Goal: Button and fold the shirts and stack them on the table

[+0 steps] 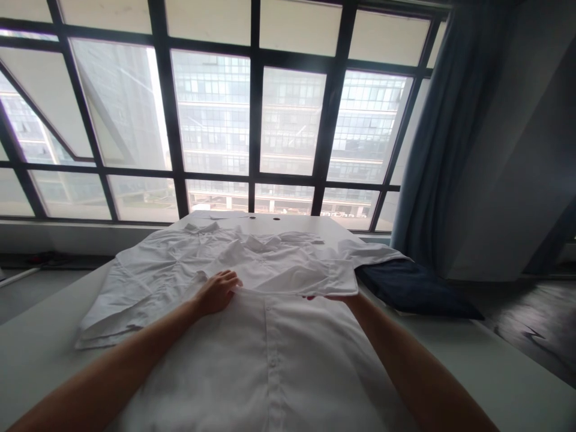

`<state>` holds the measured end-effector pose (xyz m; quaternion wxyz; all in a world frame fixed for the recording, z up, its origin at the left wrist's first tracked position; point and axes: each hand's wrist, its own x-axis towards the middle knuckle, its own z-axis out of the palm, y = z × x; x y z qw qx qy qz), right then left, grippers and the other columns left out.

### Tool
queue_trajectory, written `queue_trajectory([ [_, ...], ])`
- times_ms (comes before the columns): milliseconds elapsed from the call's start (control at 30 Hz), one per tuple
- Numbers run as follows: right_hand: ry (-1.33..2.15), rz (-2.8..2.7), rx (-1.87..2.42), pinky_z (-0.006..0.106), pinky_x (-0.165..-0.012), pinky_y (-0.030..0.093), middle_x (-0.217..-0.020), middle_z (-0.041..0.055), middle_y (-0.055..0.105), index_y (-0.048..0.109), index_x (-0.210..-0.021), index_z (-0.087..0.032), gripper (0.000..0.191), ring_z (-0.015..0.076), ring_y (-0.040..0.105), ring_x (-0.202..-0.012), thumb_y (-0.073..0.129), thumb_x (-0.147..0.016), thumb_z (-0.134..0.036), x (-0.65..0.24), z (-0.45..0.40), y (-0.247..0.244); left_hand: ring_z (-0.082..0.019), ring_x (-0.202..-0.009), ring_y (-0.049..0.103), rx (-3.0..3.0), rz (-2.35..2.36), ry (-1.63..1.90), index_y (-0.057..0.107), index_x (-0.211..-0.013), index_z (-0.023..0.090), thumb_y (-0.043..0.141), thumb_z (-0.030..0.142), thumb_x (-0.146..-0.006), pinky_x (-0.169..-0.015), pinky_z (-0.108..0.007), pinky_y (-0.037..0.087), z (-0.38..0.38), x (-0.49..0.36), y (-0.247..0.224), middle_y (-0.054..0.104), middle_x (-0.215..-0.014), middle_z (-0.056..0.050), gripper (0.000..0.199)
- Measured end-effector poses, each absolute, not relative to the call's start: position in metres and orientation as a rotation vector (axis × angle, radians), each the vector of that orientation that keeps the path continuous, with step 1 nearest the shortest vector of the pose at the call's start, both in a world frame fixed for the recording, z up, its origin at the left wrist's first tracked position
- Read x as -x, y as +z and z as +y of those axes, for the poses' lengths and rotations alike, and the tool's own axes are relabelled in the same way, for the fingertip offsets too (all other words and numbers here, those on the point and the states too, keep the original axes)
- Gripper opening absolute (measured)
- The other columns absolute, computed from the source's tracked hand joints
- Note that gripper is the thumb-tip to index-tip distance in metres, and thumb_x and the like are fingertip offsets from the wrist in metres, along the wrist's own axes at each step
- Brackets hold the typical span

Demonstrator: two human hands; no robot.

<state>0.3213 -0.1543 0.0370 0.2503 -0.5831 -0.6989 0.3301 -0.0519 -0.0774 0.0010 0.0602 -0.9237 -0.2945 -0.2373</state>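
White cotton shirt (270, 372) lies front up on a white table (504, 372), at the centre of the view and extending to its lower edge. Clock positions below take 12 o'clock as the window side. The buttoned placket (270, 360) runs from the bottom of the view toward 12 o'clock. A stitched hem flap (310, 279) is turned back over the garment body, and the cloth beyond it is creased.

Left hand (216, 293): palm down, fingers slightly spread and gently curved, resting on the cloth at the near edge of the fold. No pinch is visible. The left forearm (126, 366) enters from 7 o'clock.

Right hand (326, 297): largely hidden beneath the flap. Only the fingertips (310, 297) show along its lower edge, so it cannot be determined whether they pinch the cloth. The right forearm (405, 360) enters from 5 o'clock.

Surrounding items: a sleeve (112, 318) lies creased at 9 o'clock, and a second sleeve (373, 252) extends toward 2 o'clock. The collar (202, 229) sits at 11 o'clock. A folded navy cloth (416, 289) rests on the table at 3 o'clock, just beside the shirt. Two small round holes (264, 218) mark the tabletop at 12 o'clock. Beyond the table stands a dark-framed window (288, 120), with a blue curtain (432, 150) at 1 o'clock.
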Motion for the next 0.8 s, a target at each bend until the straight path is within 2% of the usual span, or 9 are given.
queue_trajectory([
  [67,1.188,-1.776,1.485,0.033,-0.084,0.053,-0.107,0.0129,0.069,0.066,-0.107,-0.013,0.062,0.022,0.066,-0.098,0.032,-0.096,-0.064,-0.327,-0.156,0.046,-0.022,-0.09,0.059,2.802,-0.869,-0.675,0.061,-0.085,0.02,0.049,-0.001,-0.07,-0.085,-0.035,0.048,-0.078,0.052,0.002,0.065,-0.093,-0.007,0.029],
  [167,1.535,-1.661,1.519,0.025,-0.062,0.051,-0.092,0.0097,0.068,0.064,-0.096,-0.013,0.078,0.0157,0.064,-0.071,0.021,-0.09,-0.078,-0.329,-0.157,0.059,-0.021,-0.083,0.056,2.784,-0.9,-0.661,0.054,-0.076,0.02,0.048,-0.002,-0.065,-0.08,-0.033,0.046,-0.079,0.052,0.003,0.061,-0.086,-0.006,0.025],
  [267,1.762,-1.685,1.617,0.018,-0.049,0.041,-0.081,0.0012,0.062,0.061,-0.094,-0.017,0.069,0.0094,0.054,-0.056,0.046,-0.079,-0.083,-0.325,-0.158,0.065,-0.02,-0.08,0.054,2.768,-0.928,-0.648,0.047,-0.071,0.02,0.048,-0.001,-0.06,-0.077,-0.033,0.045,-0.079,0.052,0.004,0.059,-0.083,-0.006,0.024],
  [367,1.621,-1.909,1.819,0.015,-0.044,0.03,-0.07,-0.0057,0.053,0.058,-0.087,-0.017,0.053,0.0045,0.041,-0.049,0.08,-0.065,-0.059,-0.317,-0.163,0.065,-0.02,-0.079,0.052,2.774,-0.898,-0.628,0.04,-0.066,0.021,0.047,-0.001,-0.056,-0.075,-0.032,0.043,-0.079,0.052,0.005,0.058,-0.081,-0.005,0.026],
  [433,1.517,-1.948,1.851,0.015,-0.045,0.028,-0.069,-0.007,0.052,0.057,-0.089,-0.017,0.049,0.0039,0.039,-0.05,0.087,-0.06,-0.044,-0.313,-0.169,0.064,-0.02,-0.08,0.052,2.767,-0.88,-0.632,0.037,-0.064,0.021,0.047,-0.001,-0.054,-0.074,-0.031,0.042,-0.079,0.053,0.007,0.057,-0.08,-0.005,0.026],
  [500,1.464,-1.84,1.731,0.015,-0.05,0.035,-0.073,-0.0062,0.054,0.055,-0.098,-0.019,0.05,0.0055,0.045,-0.055,0.084,-0.061,-0.036,-0.311,-0.177,0.064,-0.02,-0.079,0.052,2.749,-0.893,-0.653,0.037,-0.062,0.021,0.046,-0.002,-0.055,-0.071,-0.03,0.041,-0.08,0.053,0.009,0.057,-0.08,-0.005,0.025],
  [600,1.431,-1.654,1.604,0.02,-0.058,0.044,-0.082,-0.003,0.059,0.054,-0.107,-0.021,0.043,0.0103,0.056,-0.065,0.072,-0.071,-0.035,-0.314,-0.189,0.062,-0.017,-0.071,0.052,2.731,-0.968,-0.654,0.038,-0.062,0.021,0.046,-0.001,-0.061,-0.063,-0.028,0.037,-0.082,0.053,0.012,0.057,-0.078,-0.004,0.023],
  [667,1.333,-1.696,1.751,0.023,-0.06,0.045,-0.085,0.0002,0.063,0.057,-0.106,-0.02,0.035,0.014,0.06,-0.07,0.067,-0.076,-0.034,-0.316,-0.197,0.057,-0.016,-0.064,0.05,2.724,-1.04,-0.606,0.038,-0.062,0.02,0.047,0.001,-0.065,-0.058,-0.028,0.034,-0.082,0.053,0.012,0.057,-0.075,-0.003,0.021],
  [800,0.784,-1.99,2.185,0.027,-0.065,0.045,-0.092,0.0058,0.07,0.063,-0.102,-0.02,0.027,0.0211,0.065,-0.081,0.066,-0.078,-0.033,-0.312,-0.212,0.05,-0.016,-0.061,0.052,2.725,-1.091,-0.502,0.044,-0.065,0.02,0.047,0.001,-0.065,-0.057,-0.028,0.033,-0.08,0.054,0.008,0.057,-0.073,-0.002,0.019],
])
